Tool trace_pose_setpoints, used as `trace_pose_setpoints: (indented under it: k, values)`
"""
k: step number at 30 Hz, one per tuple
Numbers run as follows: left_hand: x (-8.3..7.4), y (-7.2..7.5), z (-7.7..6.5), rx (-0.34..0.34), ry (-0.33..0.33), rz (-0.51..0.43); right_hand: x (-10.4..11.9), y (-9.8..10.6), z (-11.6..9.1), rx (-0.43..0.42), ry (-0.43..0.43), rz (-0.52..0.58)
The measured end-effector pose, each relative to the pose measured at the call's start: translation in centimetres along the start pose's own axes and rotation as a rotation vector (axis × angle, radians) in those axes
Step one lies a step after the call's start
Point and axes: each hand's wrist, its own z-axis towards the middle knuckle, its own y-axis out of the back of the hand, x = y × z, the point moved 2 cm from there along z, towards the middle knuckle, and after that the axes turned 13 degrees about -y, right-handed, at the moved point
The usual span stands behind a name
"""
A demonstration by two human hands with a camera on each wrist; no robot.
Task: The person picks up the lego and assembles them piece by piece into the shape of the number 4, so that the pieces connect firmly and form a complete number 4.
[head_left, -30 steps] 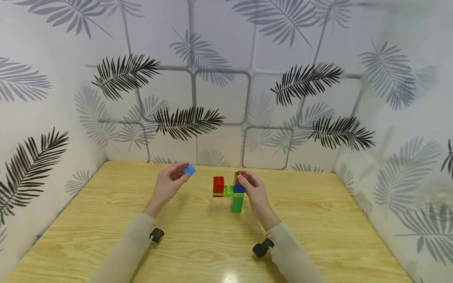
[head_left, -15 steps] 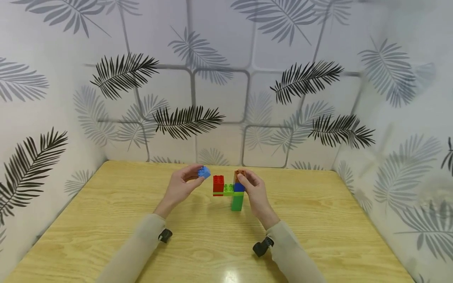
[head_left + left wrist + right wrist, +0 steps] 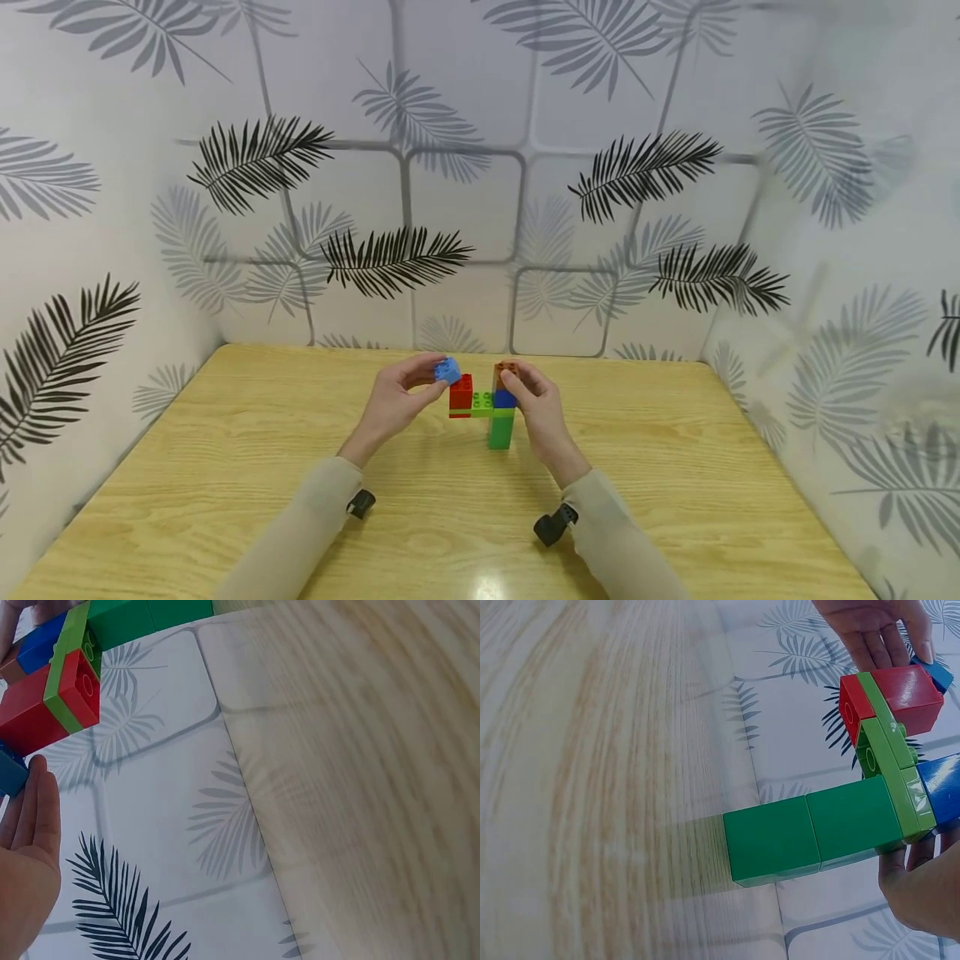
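Observation:
My left hand [image 3: 396, 398] pinches a light blue brick [image 3: 447, 370] between thumb and fingers, tilted just over the top of a red brick [image 3: 460, 398]. That red brick sits at the left end of a lime green plate [image 3: 482, 405], and more red shows under the plate in the right wrist view. At the plate's other end stand a dark blue brick [image 3: 505, 399] and a brown brick [image 3: 501, 372], above a column of two green bricks [image 3: 810, 832]. With thumb and fingers, my right hand [image 3: 545, 414] grips the stack at the brown and blue bricks.
The stack stands on a light wood-grain table [image 3: 420, 533]. Behind the table rises a pale wall [image 3: 465, 304] with a leaf pattern, and similar walls flank both sides. Each wrist carries a small black camera [image 3: 555, 527].
My left hand has moved right with the light blue brick, from left of the stack to over the red brick. My right hand keeps its grip on the stack.

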Motion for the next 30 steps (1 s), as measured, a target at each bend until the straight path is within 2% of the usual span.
trace_pose_setpoints:
  k: [9,16,23,30]
  values:
    - [-0.6,-0.9,0.2,-0.026,-0.071,0.079,0.0,-0.1,0.2,-0.019,-0.005,0.002]
    - [-0.7,-1.5,0.2,-0.004,-0.100,0.108,-0.1,-0.2,0.1,-0.021,-0.014,-0.005]
    - [2.3,-1.8,-0.1,0.025,-0.102,0.106,-0.2,-0.1,0.2,-0.016,-0.002,-0.011]
    - [3.2,-1.6,-0.5,0.083,-0.035,0.121,-0.2,0.0,0.3,-0.018,-0.008,-0.012]
